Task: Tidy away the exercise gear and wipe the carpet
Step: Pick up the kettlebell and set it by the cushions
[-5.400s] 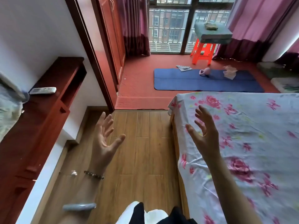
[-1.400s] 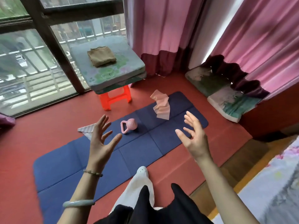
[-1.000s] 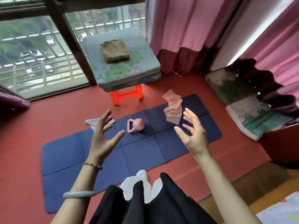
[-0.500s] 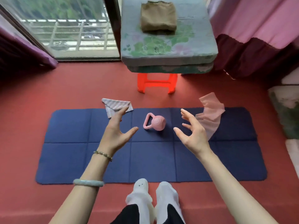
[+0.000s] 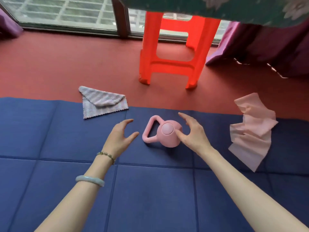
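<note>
The pink kettlebell lies on its side on the blue mat, handle pointing left toward the open left hand, while the spread right hand seems to touch its bulb.

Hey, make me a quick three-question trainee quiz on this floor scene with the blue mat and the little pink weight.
1. True or false: the small pink kettlebell is lying tipped on the blue folding mat, with its handle pointing toward the left hand.
2. Which hand is closest to the kettlebell's round body? A) the left hand B) the right hand
3. Fill in: the grey-and-white striped folded cloth lies partly on the mat and partly on the red ____.

Key: 1 true; 2 B; 3 carpet.
</note>
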Action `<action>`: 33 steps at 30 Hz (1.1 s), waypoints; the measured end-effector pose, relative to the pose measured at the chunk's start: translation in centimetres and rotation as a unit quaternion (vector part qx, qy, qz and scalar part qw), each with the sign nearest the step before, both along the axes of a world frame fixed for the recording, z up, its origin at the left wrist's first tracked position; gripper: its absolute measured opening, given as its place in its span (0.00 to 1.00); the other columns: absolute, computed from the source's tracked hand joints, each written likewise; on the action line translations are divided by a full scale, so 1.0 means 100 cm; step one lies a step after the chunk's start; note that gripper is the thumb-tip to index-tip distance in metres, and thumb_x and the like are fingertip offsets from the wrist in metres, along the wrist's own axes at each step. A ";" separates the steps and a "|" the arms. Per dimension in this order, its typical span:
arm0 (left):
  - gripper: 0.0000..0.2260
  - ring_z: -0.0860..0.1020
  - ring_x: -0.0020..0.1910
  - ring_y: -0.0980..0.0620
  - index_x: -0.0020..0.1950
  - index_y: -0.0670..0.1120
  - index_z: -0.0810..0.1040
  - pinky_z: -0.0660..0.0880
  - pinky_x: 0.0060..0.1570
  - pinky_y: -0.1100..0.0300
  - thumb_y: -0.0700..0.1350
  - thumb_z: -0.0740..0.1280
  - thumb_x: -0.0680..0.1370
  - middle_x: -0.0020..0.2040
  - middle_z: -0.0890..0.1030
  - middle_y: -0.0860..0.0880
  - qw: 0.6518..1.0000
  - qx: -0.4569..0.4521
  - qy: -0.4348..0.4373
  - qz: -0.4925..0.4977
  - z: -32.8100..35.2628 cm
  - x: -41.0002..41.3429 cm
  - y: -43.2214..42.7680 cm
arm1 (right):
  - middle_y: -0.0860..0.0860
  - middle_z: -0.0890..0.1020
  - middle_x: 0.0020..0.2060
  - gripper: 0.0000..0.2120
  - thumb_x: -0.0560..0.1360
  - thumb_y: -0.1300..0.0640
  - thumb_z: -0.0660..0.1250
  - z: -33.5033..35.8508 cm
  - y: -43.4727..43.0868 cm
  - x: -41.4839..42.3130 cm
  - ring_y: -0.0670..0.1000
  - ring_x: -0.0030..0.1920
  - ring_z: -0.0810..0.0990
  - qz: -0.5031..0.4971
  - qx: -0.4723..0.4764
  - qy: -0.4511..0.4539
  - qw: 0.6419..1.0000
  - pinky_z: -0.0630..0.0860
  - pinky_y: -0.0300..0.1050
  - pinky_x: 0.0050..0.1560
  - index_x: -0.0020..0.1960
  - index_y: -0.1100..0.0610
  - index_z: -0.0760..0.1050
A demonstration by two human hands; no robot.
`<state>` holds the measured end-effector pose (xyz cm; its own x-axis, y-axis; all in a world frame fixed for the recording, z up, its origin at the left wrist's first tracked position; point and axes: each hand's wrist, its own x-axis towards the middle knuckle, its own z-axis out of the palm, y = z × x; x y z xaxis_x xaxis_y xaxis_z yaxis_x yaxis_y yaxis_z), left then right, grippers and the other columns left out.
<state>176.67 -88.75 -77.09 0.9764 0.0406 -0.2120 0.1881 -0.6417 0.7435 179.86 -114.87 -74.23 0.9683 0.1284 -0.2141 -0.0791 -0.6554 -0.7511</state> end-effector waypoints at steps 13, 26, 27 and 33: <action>0.09 0.73 0.40 0.45 0.48 0.41 0.72 0.71 0.45 0.49 0.46 0.60 0.75 0.42 0.77 0.45 0.998 0.000 0.060 0.015 -0.173 0.019 -0.052 | 0.47 0.64 0.70 0.43 0.62 0.38 0.71 -0.146 0.001 0.060 0.50 0.71 0.59 0.049 -0.042 0.137 0.988 0.63 0.53 0.69 0.73 0.45 0.60; 0.10 0.71 0.36 0.52 0.41 0.46 0.76 0.68 0.37 0.57 0.52 0.67 0.76 0.36 0.74 0.50 0.956 -0.236 0.049 0.166 -0.177 0.028 -0.069 | 0.48 0.70 0.65 0.30 0.63 0.38 0.68 -0.166 -0.026 0.009 0.48 0.63 0.71 -0.088 0.166 0.135 0.973 0.68 0.48 0.66 0.63 0.44 0.70; 0.10 0.73 0.35 0.52 0.43 0.44 0.76 0.69 0.36 0.59 0.50 0.65 0.78 0.37 0.74 0.50 0.952 -0.250 0.053 0.166 -0.174 0.027 -0.071 | 0.51 0.74 0.64 0.28 0.65 0.37 0.65 -0.169 -0.028 0.006 0.50 0.61 0.75 -0.152 0.231 0.170 0.946 0.70 0.50 0.65 0.62 0.47 0.73; 0.20 0.77 0.32 0.54 0.46 0.37 0.75 0.71 0.35 0.63 0.56 0.62 0.78 0.33 0.77 0.48 0.954 -0.255 0.068 0.144 -0.159 0.021 -0.088 | 0.53 0.82 0.36 0.19 0.79 0.44 0.56 -0.167 -0.034 0.005 0.52 0.37 0.80 -0.283 0.381 0.254 0.843 0.76 0.47 0.42 0.46 0.57 0.76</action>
